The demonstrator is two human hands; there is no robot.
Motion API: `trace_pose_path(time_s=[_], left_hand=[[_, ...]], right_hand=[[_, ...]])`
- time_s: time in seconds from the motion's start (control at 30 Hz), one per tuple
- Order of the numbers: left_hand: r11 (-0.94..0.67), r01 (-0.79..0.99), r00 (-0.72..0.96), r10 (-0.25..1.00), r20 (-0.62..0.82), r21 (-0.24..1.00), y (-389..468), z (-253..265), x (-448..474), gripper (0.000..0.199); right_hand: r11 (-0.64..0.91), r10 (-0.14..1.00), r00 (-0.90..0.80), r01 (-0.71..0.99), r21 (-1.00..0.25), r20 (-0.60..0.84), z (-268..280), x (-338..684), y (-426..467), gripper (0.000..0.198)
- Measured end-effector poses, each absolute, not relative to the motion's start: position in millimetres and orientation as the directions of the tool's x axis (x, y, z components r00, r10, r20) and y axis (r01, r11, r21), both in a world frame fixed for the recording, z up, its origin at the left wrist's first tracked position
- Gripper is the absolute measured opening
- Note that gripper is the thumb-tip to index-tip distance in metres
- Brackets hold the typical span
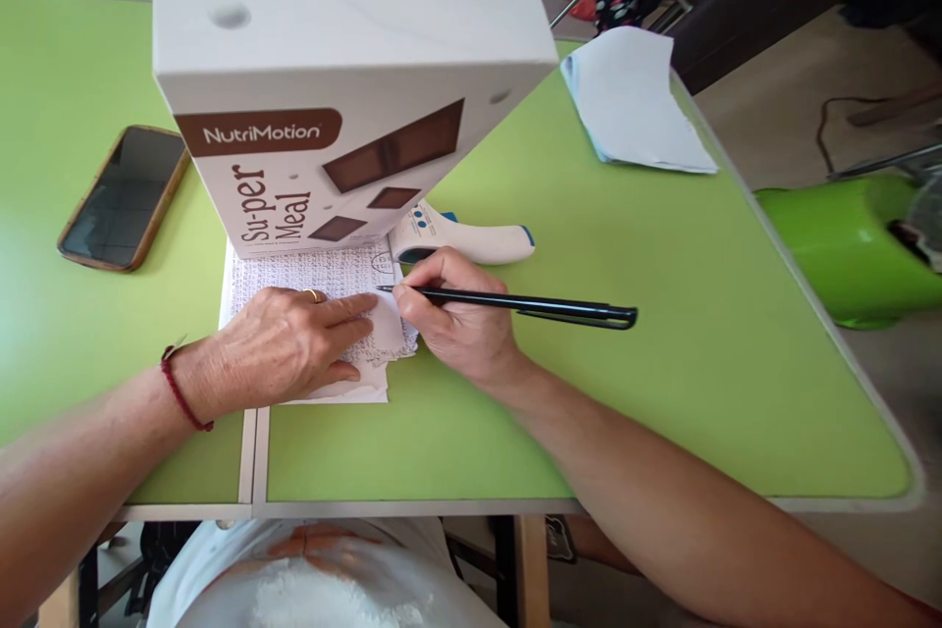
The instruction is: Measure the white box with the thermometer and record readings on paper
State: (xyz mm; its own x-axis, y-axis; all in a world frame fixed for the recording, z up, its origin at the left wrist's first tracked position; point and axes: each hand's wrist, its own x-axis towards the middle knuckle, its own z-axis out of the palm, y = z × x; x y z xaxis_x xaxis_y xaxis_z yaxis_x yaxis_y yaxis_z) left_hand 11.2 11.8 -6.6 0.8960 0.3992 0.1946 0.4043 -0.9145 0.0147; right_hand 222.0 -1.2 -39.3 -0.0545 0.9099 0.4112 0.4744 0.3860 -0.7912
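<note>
A black pen is pinched in my right hand, its tip on or just over a sheet of paper covered with dense small handwriting. My left hand lies flat on that sheet, fingers stretched toward the pen tip. Further papers with ragged edges stick out beneath it. Right behind the sheet stands a tall white box printed "NutriMotion", hiding the paper's far part. Beside the box, just beyond my right hand, lies a white handheld device with blue parts, perhaps a forehead thermometer.
All this rests on a green table with a pale edge and a seam at left. A phone in a brown case lies left of the box. Folded white paper sits at the far right corner. A green bin stands beyond the right edge.
</note>
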Motion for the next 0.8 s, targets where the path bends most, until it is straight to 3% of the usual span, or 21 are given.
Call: trace_pose_path(time_s=[0.8], left_hand=[[-0.914, 0.405, 0.898, 0.399, 0.187, 0.005, 13.1, -6.6, 10.3, 0.031]], right_hand=[[0.342, 0.929, -0.043, 0.485, -0.805, 0.369, -38.4, 222.5, -0.8, 0.014]])
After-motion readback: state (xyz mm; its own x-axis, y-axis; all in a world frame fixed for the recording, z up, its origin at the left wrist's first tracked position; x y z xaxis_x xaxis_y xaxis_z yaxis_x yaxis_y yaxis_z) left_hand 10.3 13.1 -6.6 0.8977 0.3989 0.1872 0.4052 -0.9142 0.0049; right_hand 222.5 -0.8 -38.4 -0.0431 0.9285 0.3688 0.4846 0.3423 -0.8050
